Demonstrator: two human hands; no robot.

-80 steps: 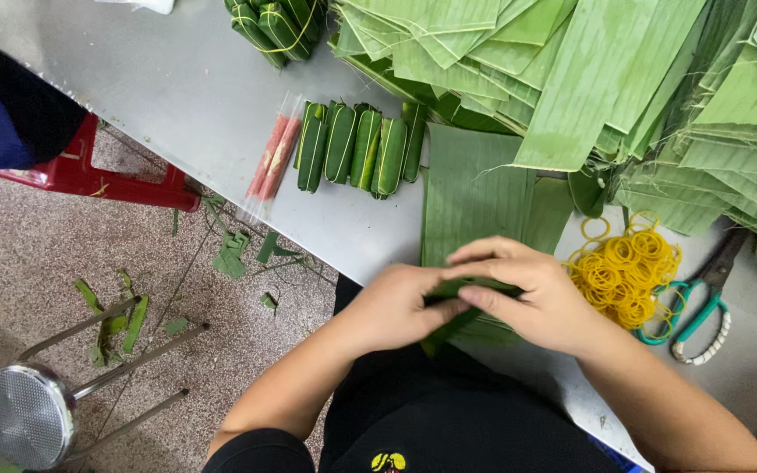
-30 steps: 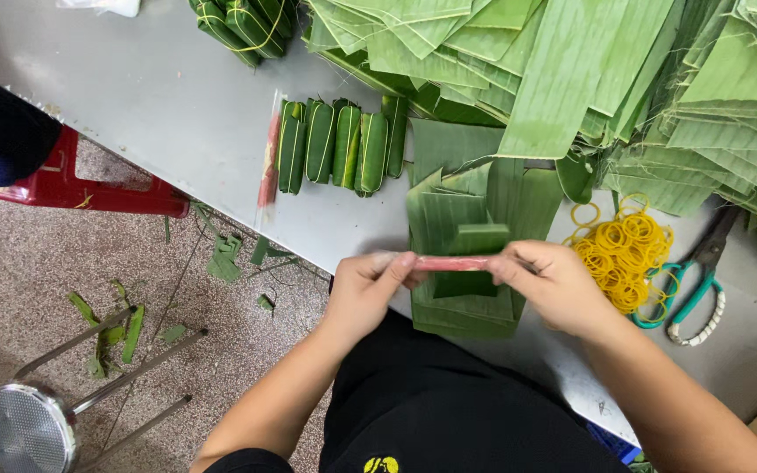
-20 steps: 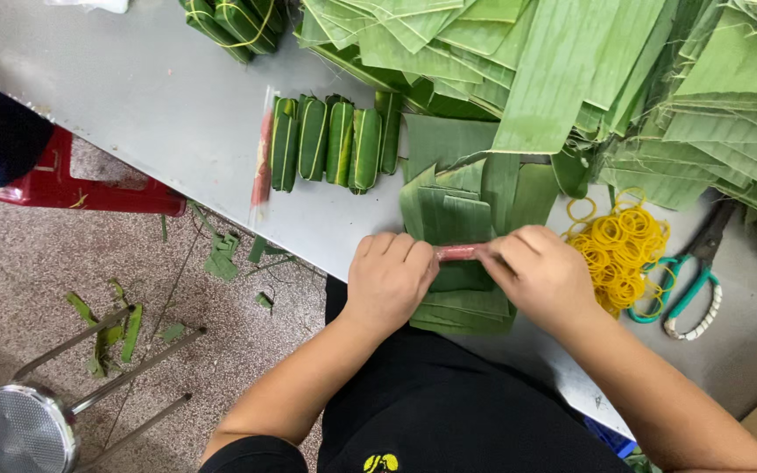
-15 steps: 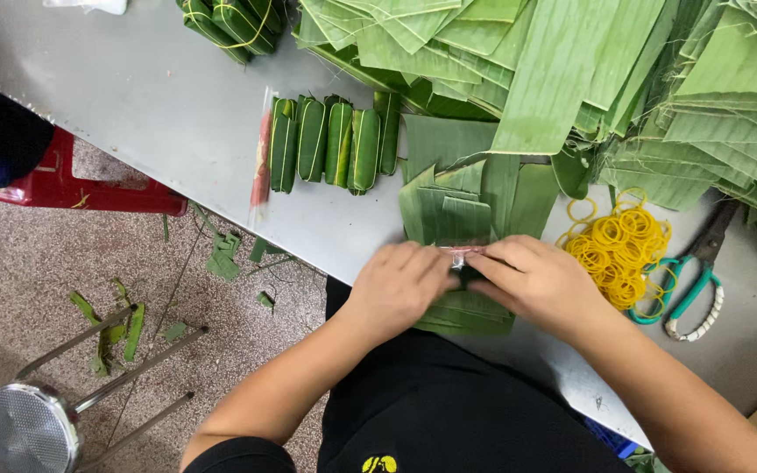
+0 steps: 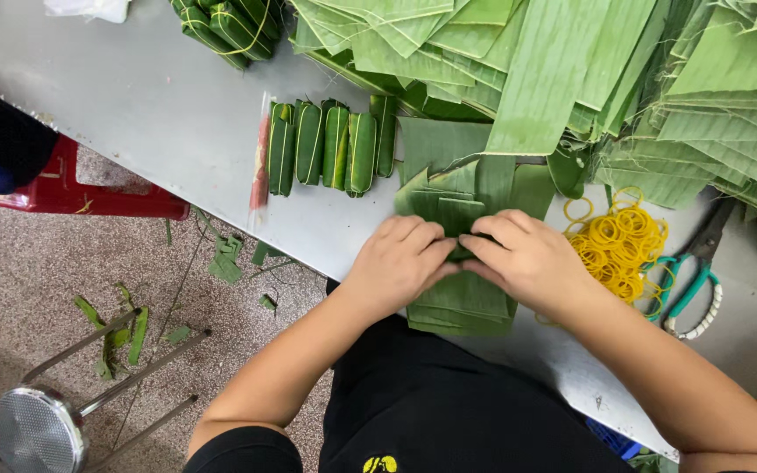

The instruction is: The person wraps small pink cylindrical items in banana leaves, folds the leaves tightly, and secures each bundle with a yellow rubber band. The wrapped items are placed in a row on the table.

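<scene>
Leaf stack (image 5: 462,298) sits at the worktop (image 5: 168,123) edge right in front of you, with a small folded leaf piece (image 5: 459,215) on top. Both hands are closed down over the fold, left hand (image 5: 400,263) and right hand (image 5: 527,258), fingertips meeting at the middle. Keep thumbs pressing flat so the fold stays tight; whatever is inside is hidden. Bands (image 5: 615,250) lie just beside your right hand, scissors (image 5: 689,285) past them. Finished rolls (image 5: 330,144) are lined up above left, clear of the stack.

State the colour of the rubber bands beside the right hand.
Yellow: the rubber bands lie heaped by the right hand, head view.
</scene>
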